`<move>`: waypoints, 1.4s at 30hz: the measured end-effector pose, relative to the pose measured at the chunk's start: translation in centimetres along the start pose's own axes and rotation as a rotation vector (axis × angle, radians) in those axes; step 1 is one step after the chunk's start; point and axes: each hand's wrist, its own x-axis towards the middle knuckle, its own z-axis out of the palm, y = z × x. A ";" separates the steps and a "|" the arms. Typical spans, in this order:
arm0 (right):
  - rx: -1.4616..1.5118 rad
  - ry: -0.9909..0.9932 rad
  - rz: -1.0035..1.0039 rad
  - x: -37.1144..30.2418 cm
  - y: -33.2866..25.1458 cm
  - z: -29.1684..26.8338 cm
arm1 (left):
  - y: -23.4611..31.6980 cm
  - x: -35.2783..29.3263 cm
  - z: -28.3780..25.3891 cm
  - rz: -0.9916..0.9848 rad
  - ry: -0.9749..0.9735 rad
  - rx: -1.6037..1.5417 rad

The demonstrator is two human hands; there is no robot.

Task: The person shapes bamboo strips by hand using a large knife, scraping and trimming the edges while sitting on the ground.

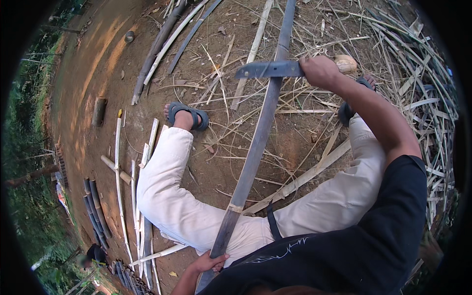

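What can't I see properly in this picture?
All in the head view:
1. The far end of the long grey-brown bamboo strip: cut off by the top edge.
2. The gripped part of the dark, flat-bladed metal knife: hidden inside the right hand.
3. The middle of the dark rubber sandal on the right foot: hidden by the bare right forearm.
4. What the person in dark clothes, lower left, is doing: too small.
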 end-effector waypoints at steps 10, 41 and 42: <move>0.139 0.094 0.550 1.3 11.6 2.3 | 1.7 -1.2 1.1 0.061 0.152 0.043; 0.118 -0.148 -0.103 -16.4 -7.4 -1.0 | 13.9 6.2 7.5 0.472 0.809 0.847; 0.116 -0.131 -0.075 -15.5 -6.7 -0.4 | 12.9 6.1 7.7 0.430 0.801 0.842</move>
